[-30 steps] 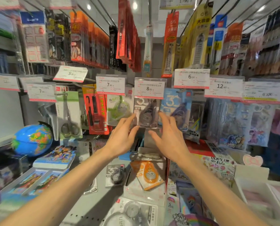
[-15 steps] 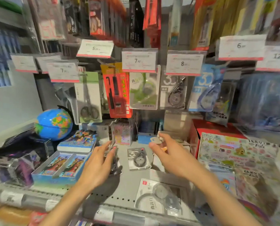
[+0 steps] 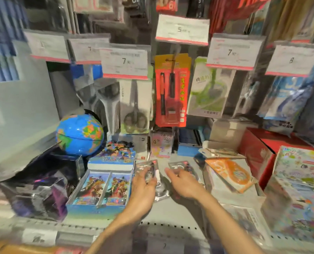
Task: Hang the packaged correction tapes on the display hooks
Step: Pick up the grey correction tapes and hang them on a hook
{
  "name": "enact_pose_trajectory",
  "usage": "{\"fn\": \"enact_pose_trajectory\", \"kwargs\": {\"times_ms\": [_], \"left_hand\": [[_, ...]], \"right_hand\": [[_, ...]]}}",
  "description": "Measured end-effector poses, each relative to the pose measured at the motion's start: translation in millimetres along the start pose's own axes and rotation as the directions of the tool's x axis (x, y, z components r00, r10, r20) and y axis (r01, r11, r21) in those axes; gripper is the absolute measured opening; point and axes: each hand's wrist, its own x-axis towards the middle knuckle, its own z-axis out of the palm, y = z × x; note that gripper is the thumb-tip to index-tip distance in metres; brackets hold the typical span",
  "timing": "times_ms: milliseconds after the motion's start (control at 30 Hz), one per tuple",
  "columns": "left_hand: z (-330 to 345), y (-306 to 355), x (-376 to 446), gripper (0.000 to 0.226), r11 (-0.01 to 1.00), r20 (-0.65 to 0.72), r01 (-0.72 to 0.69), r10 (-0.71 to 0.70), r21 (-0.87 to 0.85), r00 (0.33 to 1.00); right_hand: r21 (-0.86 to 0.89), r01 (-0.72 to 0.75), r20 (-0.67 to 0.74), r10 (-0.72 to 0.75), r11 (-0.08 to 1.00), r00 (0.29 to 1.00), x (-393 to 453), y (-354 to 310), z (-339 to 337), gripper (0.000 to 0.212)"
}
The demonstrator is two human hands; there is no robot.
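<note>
Our hands have dropped from the hooks to the shelf [image 3: 180, 213]: left hand [image 3: 143, 182] grips one correction tape pack [image 3: 149, 171], right hand [image 3: 183, 182] touches another pack [image 3: 181, 166], grip unclear. Blur risks fumbling either.

- Left of centre you see a blue globe [image 3: 80, 134] on a dark box [image 3: 42, 184].
- Beside it sits an open tray of cartoon card packs [image 3: 101, 191].
- At upper centre hang a red pen pack [image 3: 171, 92] and packaged scissors [image 3: 135, 107].
- White price tags [image 3: 124, 61] line the top.
</note>
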Motion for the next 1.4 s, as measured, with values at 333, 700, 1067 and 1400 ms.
{"fn": "enact_pose_trajectory", "kwargs": {"times_ms": [333, 700, 1067, 1400], "left_hand": [[1.6, -10.5, 15.0, 0.050, 0.980, 0.037, 0.084, -0.078, -0.180, 0.996], [7.4, -10.8, 18.4, 0.033, 0.923, -0.035, 0.112, -0.135, -0.369, 0.990], [10.3, 6.5, 13.4, 0.039, 0.943, -0.155, -0.024, -0.030, -0.333, 0.987], [29.9, 22.2, 9.8, 0.059, 0.864, 0.015, -0.048, 0.064, -0.501, 0.998]], "right_hand": [[0.037, -0.039, 0.053, 0.037, 0.999, 0.998, 34.0, -15.3, 19.9, 0.040], [0.513, -0.096, 0.004, 0.110, 0.853, 0.994, 36.6, -9.2, 7.9, 0.029], [0.691, -0.074, -0.008, 0.109, 0.719, 0.994, 19.6, 11.5, -25.2, 0.026], [0.526, 0.073, -0.189, 0.033, 0.848, 0.981, -23.3, 28.4, -59.1, 0.037]]}}
